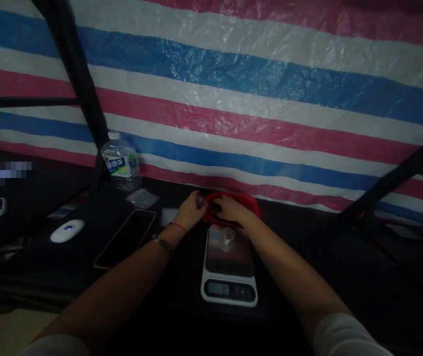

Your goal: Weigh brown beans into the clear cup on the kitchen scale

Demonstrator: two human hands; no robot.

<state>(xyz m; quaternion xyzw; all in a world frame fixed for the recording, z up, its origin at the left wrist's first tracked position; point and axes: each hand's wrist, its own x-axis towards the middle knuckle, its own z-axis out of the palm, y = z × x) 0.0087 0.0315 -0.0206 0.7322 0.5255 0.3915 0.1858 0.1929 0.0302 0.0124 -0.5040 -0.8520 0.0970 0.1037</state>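
Observation:
My left hand (pixel 191 209) is closed on a small, glossy, purplish see-through thing (pixel 201 200) at the left rim of a red plastic container (pixel 253 203). Whether that thing is a bag or a cup I cannot tell. Reaching into the red container from the right, my right hand (pixel 230 208) has its fingers bent down around something dark, too dim to name. Just in front of both hands lies a white digital scale (pixel 229 292) with a metal plate. A small clear round cup (pixel 227 235) rests on that plate.
Left of the scale lie a phone (pixel 125 239), a white oval case (pixel 67 230) and clear plastic packets (pixel 142 198). A large clear bottle (pixel 121 165) stands by a dark metal post (pixel 81 74). A striped plastic sheet (pixel 270 104) hangs behind the black table (pixel 300 237).

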